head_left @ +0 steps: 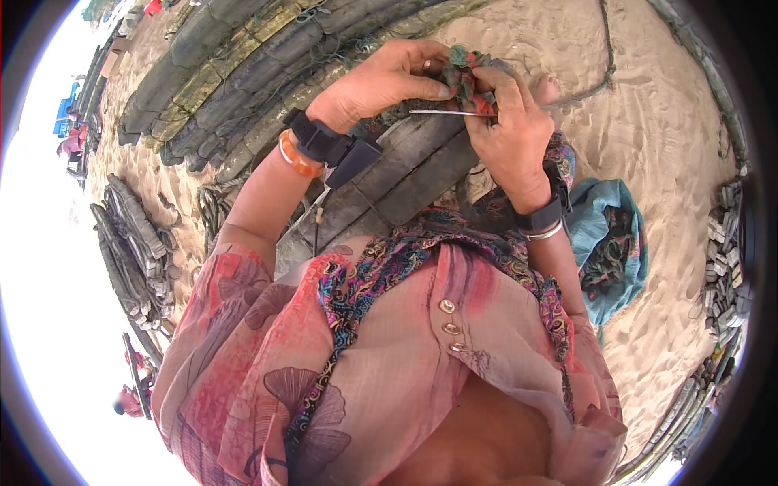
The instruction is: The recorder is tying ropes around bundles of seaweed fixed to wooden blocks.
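My left hand is closed, its thumb and fingers pinching a tangled bunch of green and reddish cord or rag strips. My right hand meets it from the other side, fingers curled against the same bunch. From the right hand a thin, straight metal blade, like a small knife's, points left below the bunch. Its handle is mostly hidden by the fingers; something red shows there. Beneath both hands lie long dark grey floats or padded tubes, bound with cord.
More long grey tubes lie stacked at the far left. A blue sack with dark tangled strips inside stands on the sand to my right. A rope crosses the sand. Bundles of slats lie left; grey pieces line the right.
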A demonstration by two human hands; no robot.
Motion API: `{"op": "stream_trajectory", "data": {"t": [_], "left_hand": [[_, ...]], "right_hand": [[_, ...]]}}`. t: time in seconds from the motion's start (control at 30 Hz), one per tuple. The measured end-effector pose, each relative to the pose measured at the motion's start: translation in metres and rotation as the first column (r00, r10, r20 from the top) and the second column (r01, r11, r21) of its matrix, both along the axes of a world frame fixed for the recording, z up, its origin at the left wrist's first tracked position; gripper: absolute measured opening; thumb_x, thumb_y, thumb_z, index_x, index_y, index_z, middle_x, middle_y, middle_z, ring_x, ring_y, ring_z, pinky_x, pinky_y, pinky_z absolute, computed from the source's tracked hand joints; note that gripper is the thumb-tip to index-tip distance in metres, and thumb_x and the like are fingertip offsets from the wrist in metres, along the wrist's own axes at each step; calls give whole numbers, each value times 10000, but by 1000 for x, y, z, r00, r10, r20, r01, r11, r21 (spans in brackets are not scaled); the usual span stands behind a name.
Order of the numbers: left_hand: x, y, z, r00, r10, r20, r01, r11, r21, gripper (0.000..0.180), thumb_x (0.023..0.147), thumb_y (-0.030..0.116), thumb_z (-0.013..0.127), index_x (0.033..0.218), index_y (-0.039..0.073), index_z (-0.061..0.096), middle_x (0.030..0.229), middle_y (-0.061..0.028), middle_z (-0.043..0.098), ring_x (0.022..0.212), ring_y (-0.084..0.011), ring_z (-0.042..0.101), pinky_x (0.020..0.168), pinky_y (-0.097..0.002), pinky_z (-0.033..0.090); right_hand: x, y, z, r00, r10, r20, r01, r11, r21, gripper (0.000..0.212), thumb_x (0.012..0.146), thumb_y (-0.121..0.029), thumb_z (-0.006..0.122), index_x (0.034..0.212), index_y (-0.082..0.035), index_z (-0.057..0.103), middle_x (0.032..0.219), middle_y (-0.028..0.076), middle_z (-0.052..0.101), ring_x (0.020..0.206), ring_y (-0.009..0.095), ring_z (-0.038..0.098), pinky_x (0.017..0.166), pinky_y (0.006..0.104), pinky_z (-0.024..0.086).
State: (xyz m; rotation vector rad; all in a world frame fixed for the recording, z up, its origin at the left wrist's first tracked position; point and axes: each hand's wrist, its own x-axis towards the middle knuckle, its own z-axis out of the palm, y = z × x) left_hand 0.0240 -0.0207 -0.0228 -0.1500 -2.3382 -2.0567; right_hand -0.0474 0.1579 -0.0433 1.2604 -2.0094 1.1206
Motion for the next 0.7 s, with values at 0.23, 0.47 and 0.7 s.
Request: {"op": "stream_trajectory", "data": {"t": [0.23, 0.47, 0.7], "left_hand": [[0, 4, 2, 996, 47, -77, -58, 987, -152, 419, 763, -15, 637, 1163, -55, 521, 999, -119, 634, 876, -146, 595, 795, -267, 477], [-3, 12, 10, 998, 68, 12, -67, 997, -23, 409, 783, 5, 647, 1162, -53, 505, 984, -118, 630, 912, -140, 579, 804, -264, 460], [1, -2, 7, 990, -129, -58, 120, 984, -129, 429, 835, 36, 635, 1240, 19, 494, 1048, -54, 609, 942, -99, 557, 834, -256, 466]], "right_hand": [[12, 3, 4, 999, -21, 40, 17, 995, 96, 376, 638, -89, 694, 993, -114, 575, 926, 87, 609, 643, 275, 615, 522, 365, 484], [4, -6, -14, 996, -86, -24, 84, 992, -89, 379, 632, -31, 676, 995, -88, 584, 912, 68, 625, 649, 247, 628, 547, 325, 502], [5, 8, -4, 991, 80, -104, -100, 974, -205, 393, 613, 48, 688, 975, -59, 582, 781, 64, 645, 611, 217, 621, 531, 303, 491]]}}
